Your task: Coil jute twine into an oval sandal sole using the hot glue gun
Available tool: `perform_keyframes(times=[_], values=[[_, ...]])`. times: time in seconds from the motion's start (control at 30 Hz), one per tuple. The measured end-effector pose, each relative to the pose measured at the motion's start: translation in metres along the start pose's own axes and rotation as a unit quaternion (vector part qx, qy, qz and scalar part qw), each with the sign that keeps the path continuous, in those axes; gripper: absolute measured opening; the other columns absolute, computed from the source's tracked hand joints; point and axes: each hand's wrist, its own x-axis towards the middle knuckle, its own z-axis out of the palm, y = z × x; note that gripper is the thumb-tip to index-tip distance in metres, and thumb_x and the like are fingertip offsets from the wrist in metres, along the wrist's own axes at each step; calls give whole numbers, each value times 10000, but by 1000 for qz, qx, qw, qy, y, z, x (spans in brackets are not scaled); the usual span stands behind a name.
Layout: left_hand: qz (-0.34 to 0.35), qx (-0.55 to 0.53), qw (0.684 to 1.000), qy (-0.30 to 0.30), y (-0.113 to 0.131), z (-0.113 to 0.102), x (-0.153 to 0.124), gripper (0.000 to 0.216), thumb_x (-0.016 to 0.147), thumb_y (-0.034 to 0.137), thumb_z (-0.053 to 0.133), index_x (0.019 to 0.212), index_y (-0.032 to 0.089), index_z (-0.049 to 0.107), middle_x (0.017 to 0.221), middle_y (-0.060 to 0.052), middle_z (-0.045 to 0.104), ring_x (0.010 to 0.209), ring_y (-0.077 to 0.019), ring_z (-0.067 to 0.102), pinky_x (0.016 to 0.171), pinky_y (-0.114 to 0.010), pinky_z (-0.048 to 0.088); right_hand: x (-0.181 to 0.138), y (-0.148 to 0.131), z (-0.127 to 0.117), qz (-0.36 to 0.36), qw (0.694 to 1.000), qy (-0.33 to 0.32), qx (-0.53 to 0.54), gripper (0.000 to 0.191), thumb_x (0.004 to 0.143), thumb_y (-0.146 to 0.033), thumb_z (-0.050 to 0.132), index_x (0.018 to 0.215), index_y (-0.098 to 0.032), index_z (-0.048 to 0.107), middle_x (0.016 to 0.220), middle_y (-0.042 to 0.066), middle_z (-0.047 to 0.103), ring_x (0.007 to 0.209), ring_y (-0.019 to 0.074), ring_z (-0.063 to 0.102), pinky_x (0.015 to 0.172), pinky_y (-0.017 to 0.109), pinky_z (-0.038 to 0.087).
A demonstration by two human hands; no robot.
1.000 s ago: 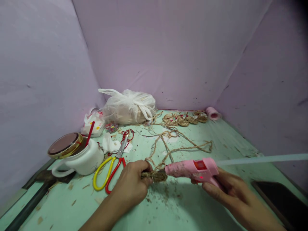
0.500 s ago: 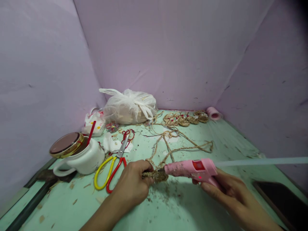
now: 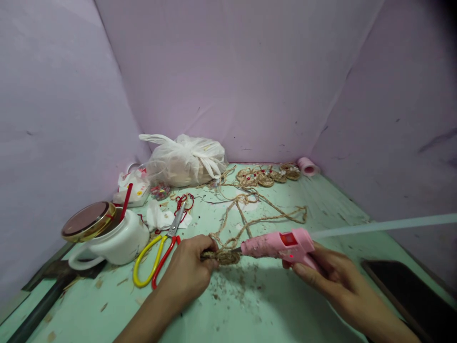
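Observation:
My left hand (image 3: pixel 191 267) pinches a small coil of brown twine (image 3: pixel 228 257) just above the table. A length of jute twine (image 3: pixel 271 220) runs from the coil and lies in loose loops behind it. In my right hand (image 3: pixel 330 281) is a pink hot glue gun (image 3: pixel 273 244), its red light on and a long pale glue stick (image 3: pixel 385 226) sticking out of its back. The glue gun's nozzle points left, at the right end of the coil; whether it touches is hard to tell. Scissors with yellow and red handles (image 3: pixel 157 259) lie left of my left hand.
On the left stand a white mug (image 3: pixel 124 238) with a gold-rimmed lid (image 3: pixel 87 221) and a hammer (image 3: pixel 50 295). Along the back are a tied plastic bag (image 3: pixel 187 162), several twine pieces with beads (image 3: pixel 266 176) and a pink roll (image 3: pixel 309 166). A dark phone (image 3: pixel 410 295) lies at right.
The view has shifted slightly, so everything sits a little further left. The nozzle has drawn slightly back toward the coil's right end. Both hands keep their holds.

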Motion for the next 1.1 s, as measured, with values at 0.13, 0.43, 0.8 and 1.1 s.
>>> perform_keyframes(times=[0.13, 0.43, 0.8, 1.1], values=[[-2, -7, 1000, 12, 0, -2, 2, 49, 617, 194, 502, 661, 190, 523, 579, 42, 490, 604, -149, 475, 570, -250, 315, 1, 1, -1, 6, 1000, 4, 3, 261, 827, -440, 548, 820, -208, 669, 728, 20, 660, 653, 200, 595, 574, 272, 483], [6, -33, 999, 15, -2, -4, 5, 47, 602, 212, 505, 635, 180, 512, 595, 36, 474, 629, -151, 449, 593, -249, 306, 2, -9, -3, 10, 998, 22, 50, 217, 811, -406, 575, 783, -206, 656, 734, 17, 655, 666, 192, 595, 639, 276, 487], [1, -63, 998, 20, 0, -9, 7, 118, 583, 284, 556, 628, 177, 538, 615, 15, 522, 659, -177, 469, 619, -261, 341, 3, -12, -4, 13, 996, 16, 86, 251, 814, -406, 550, 791, -177, 649, 674, 6, 600, 599, 155, 530, 578, 254, 454], [3, -50, 998, 42, -6, -10, 9, 145, 590, 302, 587, 581, 176, 516, 558, 43, 433, 578, -133, 395, 543, -235, 302, 3, -9, -5, 11, 995, 11, 100, 340, 826, -409, 554, 1032, -166, 672, 733, 18, 627, 662, 176, 563, 632, 262, 469]])
